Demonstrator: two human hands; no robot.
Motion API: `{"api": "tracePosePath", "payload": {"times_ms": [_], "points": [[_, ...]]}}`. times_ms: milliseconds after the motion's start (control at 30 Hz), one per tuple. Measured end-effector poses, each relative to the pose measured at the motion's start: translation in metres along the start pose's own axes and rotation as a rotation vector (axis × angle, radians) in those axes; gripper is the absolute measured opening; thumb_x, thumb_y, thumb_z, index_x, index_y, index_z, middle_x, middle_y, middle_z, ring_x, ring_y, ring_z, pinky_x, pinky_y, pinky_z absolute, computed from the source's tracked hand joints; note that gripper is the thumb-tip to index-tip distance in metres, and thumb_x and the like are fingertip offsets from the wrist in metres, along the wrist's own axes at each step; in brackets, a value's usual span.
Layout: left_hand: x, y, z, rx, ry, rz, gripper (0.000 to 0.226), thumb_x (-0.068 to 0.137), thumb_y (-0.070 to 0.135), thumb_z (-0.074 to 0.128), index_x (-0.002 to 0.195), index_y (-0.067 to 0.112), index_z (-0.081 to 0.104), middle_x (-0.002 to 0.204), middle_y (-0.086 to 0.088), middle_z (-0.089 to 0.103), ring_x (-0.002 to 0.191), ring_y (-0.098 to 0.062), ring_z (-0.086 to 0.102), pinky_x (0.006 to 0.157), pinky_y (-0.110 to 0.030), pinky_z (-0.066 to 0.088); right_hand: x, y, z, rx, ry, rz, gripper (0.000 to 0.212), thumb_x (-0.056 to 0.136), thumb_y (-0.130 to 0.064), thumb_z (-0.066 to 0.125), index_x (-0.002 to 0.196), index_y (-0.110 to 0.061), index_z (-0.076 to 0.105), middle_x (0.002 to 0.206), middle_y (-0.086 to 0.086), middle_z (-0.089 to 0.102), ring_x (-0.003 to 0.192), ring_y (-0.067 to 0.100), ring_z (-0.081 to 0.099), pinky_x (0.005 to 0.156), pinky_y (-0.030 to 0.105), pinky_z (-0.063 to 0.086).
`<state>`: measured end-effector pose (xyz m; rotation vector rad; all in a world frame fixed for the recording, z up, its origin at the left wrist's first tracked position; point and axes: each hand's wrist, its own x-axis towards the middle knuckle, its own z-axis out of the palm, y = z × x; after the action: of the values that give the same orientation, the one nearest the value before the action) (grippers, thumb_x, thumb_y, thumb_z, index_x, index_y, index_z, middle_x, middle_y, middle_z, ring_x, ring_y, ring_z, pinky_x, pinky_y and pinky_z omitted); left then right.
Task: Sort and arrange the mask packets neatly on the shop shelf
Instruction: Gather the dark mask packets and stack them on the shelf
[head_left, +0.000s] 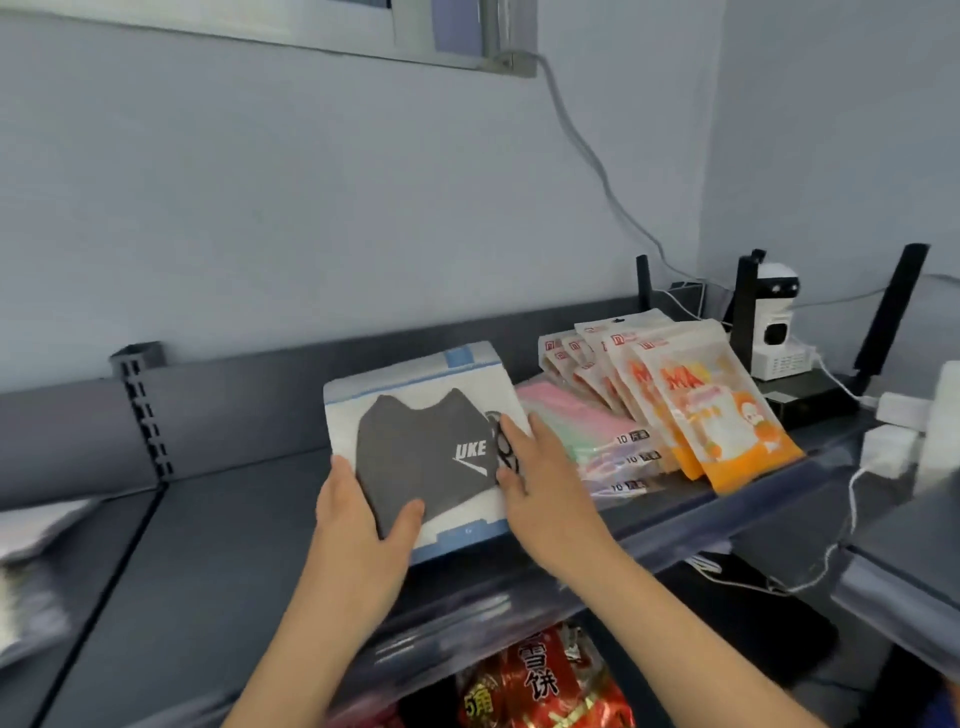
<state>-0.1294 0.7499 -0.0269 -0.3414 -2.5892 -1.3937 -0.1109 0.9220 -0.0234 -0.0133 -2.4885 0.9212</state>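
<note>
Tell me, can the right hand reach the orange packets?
Probably yes. The right hand touches the grey mask packet, and only flat pastel packets lie between it and the orange packets.

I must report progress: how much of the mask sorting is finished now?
Done: orange packets fanned and pastel packets stacked at right. In hand: left hand grips the black mask stack, right hand touches its edge. Left, probably: blurred packets at far left.

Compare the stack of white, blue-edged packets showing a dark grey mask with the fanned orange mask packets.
The left hand grips and the right hand touches the white, blue-edged stack; the orange packets lie untouched. The stack sits squared up; the orange packets overlap in a fan. Both are flat plastic packets.
</note>
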Motion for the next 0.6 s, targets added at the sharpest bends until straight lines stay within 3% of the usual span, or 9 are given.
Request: {"api": "tracePosePath", "payload": {"times_ms": [100, 167, 233, 267, 333, 367, 433, 600], "points": [[-0.005, -0.003, 0.008, 0.177, 0.005, -0.071, 0.041, 0.091, 0.045, 0.05, 0.121, 0.017, 0.045, 0.121, -0.004, 0.049, 0.111, -0.025, 0.05, 0.092, -0.036, 0.043, 0.005, 0.014, 0.012, -0.152, -0.156, 0.007, 0.044, 0.101, -0.027, 0.029, 0.145, -0.024, 0.031, 0.157, 0.007, 0.012, 0.139, 0.027, 0.023, 0.111, 0.034, 0.023], [-0.004, -0.003, 0.012, 0.268, 0.028, -0.102, 0.042, 0.091, 0.051, 0.048, 0.121, 0.021, 0.047, 0.137, -0.01, 0.042, 0.12, -0.031, 0.047, 0.094, -0.036, 0.041, 0.006, 0.02, 0.017, -0.219, -0.14, -0.04, 0.042, 0.1, -0.03, 0.028, 0.14, -0.024, 0.038, 0.156, 0.003, 0.018, 0.135, 0.025, 0.026, 0.108, 0.036, 0.028], [-0.004, -0.002, 0.015, 0.306, 0.064, -0.15, 0.052, 0.09, 0.055, 0.047, 0.129, 0.021, 0.047, 0.157, -0.012, 0.014, 0.135, -0.033, 0.034, 0.101, -0.035, 0.034, 0.005, 0.022, 0.021, -0.264, -0.09, -0.088, 0.042, 0.099, -0.033, 0.027, 0.138, -0.024, 0.041, 0.153, 0.001, 0.025, 0.133, 0.023, 0.027, 0.108, 0.035, 0.028], [-0.004, -0.002, 0.015, 0.303, 0.087, -0.154, 0.052, 0.089, 0.055, 0.048, 0.129, 0.021, 0.049, 0.159, -0.01, 0.011, 0.137, -0.031, 0.032, 0.1, -0.031, 0.033, 0.005, 0.022, 0.022, -0.28, -0.069, -0.107, 0.043, 0.099, -0.034, 0.026, 0.137, -0.023, 0.043, 0.15, 0.001, 0.03, 0.132, 0.021, 0.029, 0.108, 0.035, 0.027], [-0.004, -0.001, 0.014, 0.275, 0.109, -0.092, 0.038, 0.089, 0.052, 0.051, 0.117, 0.027, 0.055, 0.146, -0.003, 0.039, 0.128, -0.024, 0.043, 0.09, -0.023, 0.035, 0.005, 0.023, 0.023, -0.295, -0.041, -0.14, 0.043, 0.099, -0.034, 0.025, 0.134, -0.022, 0.046, 0.144, -0.001, 0.039, 0.13, 0.019, 0.033, 0.111, 0.034, 0.028], [-0.004, -0.001, 0.014, 0.266, 0.116, -0.061, 0.027, 0.089, 0.051, 0.052, 0.106, 0.031, 0.056, 0.126, 0.003, 0.054, 0.116, -0.02, 0.051, 0.082, -0.021, 0.035, 0.005, 0.023, 0.023, -0.298, -0.03, -0.153, 0.043, 0.099, -0.033, 0.025, 0.133, -0.021, 0.048, 0.141, -0.002, 0.043, 0.128, 0.019, 0.035, 0.111, 0.034, 0.028], [-0.003, -0.003, 0.015, 0.268, 0.131, -0.032, 0.028, 0.088, 0.052, 0.051, 0.097, 0.026, 0.056, 0.099, 0.008, 0.057, 0.095, -0.015, 0.055, 0.075, -0.024, 0.038, 0.004, 0.023, 0.023, -0.309, -0.014, -0.174, 0.044, 0.098, -0.033, 0.024, 0.13, -0.019, 0.051, 0.136, -0.003, 0.049, 0.125, 0.018, 0.039, 0.11, 0.034, 0.029], [-0.001, -0.01, 0.02, 0.311, 0.13, -0.026, 0.034, 0.091, 0.054, 0.045, 0.109, 0.027, 0.056, 0.11, 0.007, 0.053, 0.107, -0.015, 0.052, 0.082, -0.023, 0.037, 0.001, 0.023, 0.023, -0.321, -0.027, -0.169, 0.047, 0.098, -0.034, 0.02, 0.133, -0.02, 0.049, 0.14, -0.003, 0.046, 0.131, 0.018, 0.035, 0.115, 0.034, 0.024]]}}
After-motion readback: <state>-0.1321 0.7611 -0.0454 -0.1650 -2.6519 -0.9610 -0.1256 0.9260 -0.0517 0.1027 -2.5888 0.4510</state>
